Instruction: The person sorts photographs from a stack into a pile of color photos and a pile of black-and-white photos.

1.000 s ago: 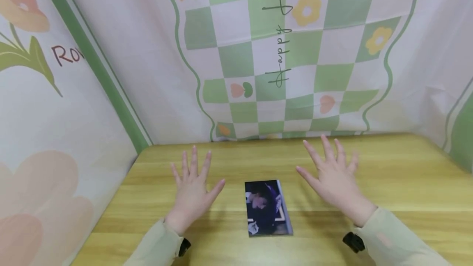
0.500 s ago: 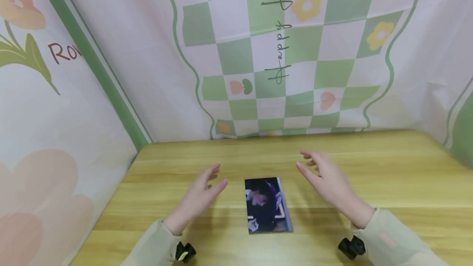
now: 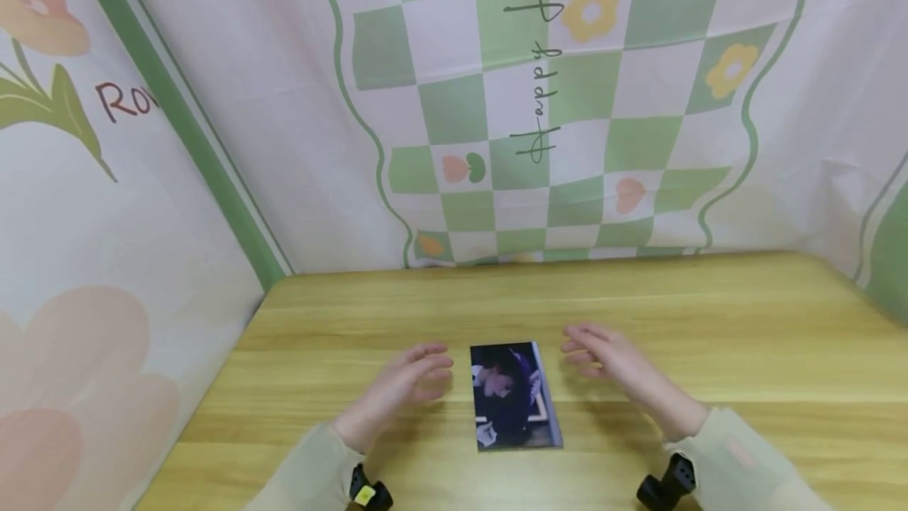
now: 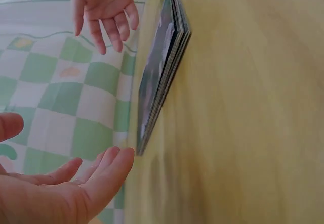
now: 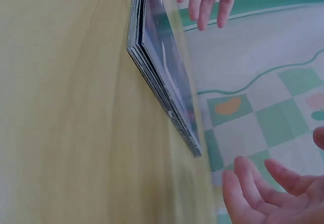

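Observation:
A flat rectangular stack of thin picture cards (image 3: 514, 397) lies on the wooden table, a dark photo print with purple tones on top. Seen edge-on in the left wrist view, the card stack (image 4: 161, 67) shows several thin layers. My left hand (image 3: 400, 389) hovers just left of it, palm turned inward, fingers gently bent and apart from it. On the other side, my right hand (image 3: 627, 369) mirrors that pose, with a gap to the stack's right edge. In the right wrist view the right hand (image 5: 278, 198) has nothing between its fingers.
The light wooden table (image 3: 319, 306) runs back to a fabric backdrop (image 3: 525, 101) with green and white checks. Another printed fabric panel (image 3: 142, 243) stands along the left. Black wrist devices (image 3: 667, 483) sit at both sleeve cuffs.
Both hands have turned from spread fingers, palms down, to palms facing each other. They have come lower and closer to the card stack, which has stayed in place.

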`<act>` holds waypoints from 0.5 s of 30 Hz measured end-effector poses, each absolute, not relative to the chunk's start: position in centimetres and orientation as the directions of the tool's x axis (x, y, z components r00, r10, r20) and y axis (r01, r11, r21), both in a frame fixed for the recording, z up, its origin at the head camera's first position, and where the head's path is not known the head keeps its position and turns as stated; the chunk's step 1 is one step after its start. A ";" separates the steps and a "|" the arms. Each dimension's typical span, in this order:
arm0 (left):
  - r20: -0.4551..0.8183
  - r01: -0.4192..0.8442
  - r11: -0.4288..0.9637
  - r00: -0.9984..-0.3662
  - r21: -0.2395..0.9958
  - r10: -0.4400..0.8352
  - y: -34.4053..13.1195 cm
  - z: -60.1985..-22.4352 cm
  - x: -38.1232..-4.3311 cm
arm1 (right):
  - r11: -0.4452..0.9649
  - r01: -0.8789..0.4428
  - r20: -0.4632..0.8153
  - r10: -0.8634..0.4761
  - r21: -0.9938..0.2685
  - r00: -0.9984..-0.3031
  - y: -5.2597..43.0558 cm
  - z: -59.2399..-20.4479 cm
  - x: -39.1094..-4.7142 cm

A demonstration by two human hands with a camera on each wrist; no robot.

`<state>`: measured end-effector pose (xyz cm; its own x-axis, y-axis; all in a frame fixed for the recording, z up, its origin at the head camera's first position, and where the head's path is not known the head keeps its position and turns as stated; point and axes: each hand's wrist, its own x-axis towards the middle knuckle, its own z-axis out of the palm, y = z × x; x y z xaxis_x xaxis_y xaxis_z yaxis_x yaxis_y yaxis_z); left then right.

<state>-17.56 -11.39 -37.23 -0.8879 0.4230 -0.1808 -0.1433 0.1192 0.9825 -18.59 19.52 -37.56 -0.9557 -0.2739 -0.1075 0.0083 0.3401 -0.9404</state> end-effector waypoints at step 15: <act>-0.206 -0.235 -0.011 -0.870 0.972 0.448 -10.0 -39.6 -17.9 | 0.192 0.088 -0.160 -0.403 -0.977 -0.901 19.2 -39.9 -18.7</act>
<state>-17.93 -10.01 -39.61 -0.8699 0.4482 -0.2058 -0.2354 -0.0107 0.9718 -18.69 19.20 -39.89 -0.9012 -0.4028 -0.1600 0.0877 0.1921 -0.9774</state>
